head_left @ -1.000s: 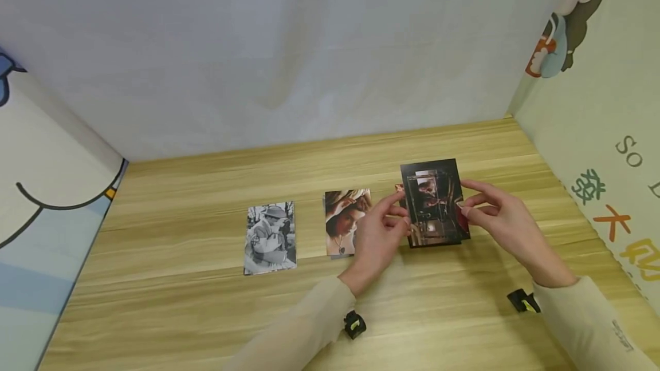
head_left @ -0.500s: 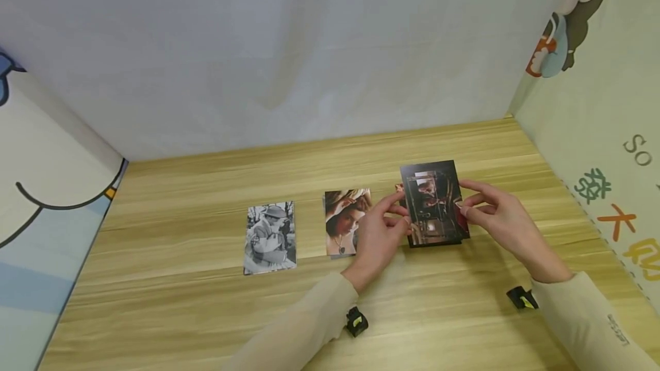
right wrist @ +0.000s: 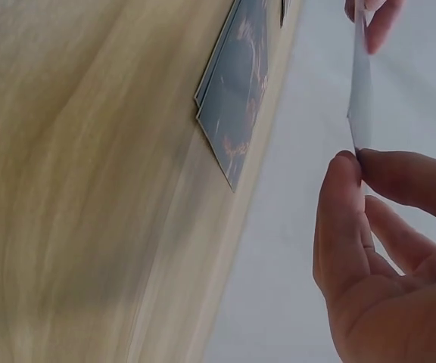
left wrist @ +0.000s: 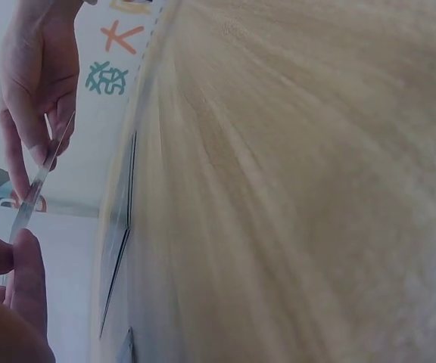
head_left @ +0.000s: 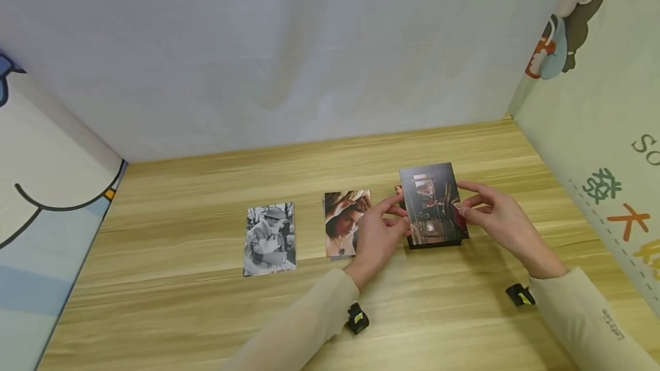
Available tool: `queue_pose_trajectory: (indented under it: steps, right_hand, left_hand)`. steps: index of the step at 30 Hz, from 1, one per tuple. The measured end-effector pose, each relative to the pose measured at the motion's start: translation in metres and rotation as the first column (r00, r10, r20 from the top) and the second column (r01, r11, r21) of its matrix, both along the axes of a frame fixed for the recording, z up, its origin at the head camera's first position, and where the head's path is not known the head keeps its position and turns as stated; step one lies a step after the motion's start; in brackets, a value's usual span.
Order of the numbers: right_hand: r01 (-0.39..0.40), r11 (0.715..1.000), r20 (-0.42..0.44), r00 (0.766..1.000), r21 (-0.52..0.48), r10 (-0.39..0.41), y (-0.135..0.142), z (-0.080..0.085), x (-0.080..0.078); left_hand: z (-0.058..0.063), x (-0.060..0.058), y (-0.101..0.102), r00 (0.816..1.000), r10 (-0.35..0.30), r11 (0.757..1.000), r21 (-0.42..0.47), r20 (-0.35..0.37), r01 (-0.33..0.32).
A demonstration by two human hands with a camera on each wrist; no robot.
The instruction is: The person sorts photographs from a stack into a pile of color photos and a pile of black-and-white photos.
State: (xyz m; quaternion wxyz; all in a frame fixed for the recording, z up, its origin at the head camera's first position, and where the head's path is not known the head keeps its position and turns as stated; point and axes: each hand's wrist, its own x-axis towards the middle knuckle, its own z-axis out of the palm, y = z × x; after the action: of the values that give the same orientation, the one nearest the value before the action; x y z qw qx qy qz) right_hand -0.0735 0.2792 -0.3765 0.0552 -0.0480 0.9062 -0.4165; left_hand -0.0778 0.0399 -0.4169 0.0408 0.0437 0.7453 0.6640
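1. Held card [head_left: 433, 206]: thin, rectangular, dark-bordered, glossy; dim scene with pale lit patches, red at right edge. Nearly edge-on in both wrist views.
2. Position: raised off the worktop [head_left: 196, 316], above the right-hand stack [right wrist: 237, 91].
3. Hands: left hand [head_left: 378, 239] pinches the card's left edge, right hand [head_left: 502, 223] pinches its right edge. Both clamped on it, card between them.
4. Hidden: most of the right-hand stack sits behind the card in the head view; reddish corner and dark bottom edges show. Left hand covers part of the colour portrait photo [head_left: 341, 219]. Held card's picture detail too small to read.
5. Count: 1 held card, 2 hands, 1 black-and-white photo [head_left: 270, 239] on top at left, 1 colour portrait photo mid. Right-hand stack: at least 2 cards; exact number can't tell.
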Motion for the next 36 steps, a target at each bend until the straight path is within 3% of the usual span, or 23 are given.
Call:
queue_pose_trajectory:
  steps: [20,36]
  right_hand:
    - [-0.021,1.000,0.017,1.000,0.012,0.021,0.001,-0.003,-0.007]
    - [-0.041,0.998,0.042,0.998,0.049,0.039,0.003,-0.009,-0.014]
  left_hand:
    - [-0.003,-0.006,0.003,1.000,0.012,0.996,-0.093,0.018,-0.010]
    - [-0.005,-0.011,0.003,0.999,-0.048,0.981,-0.189,0.008,0.048]
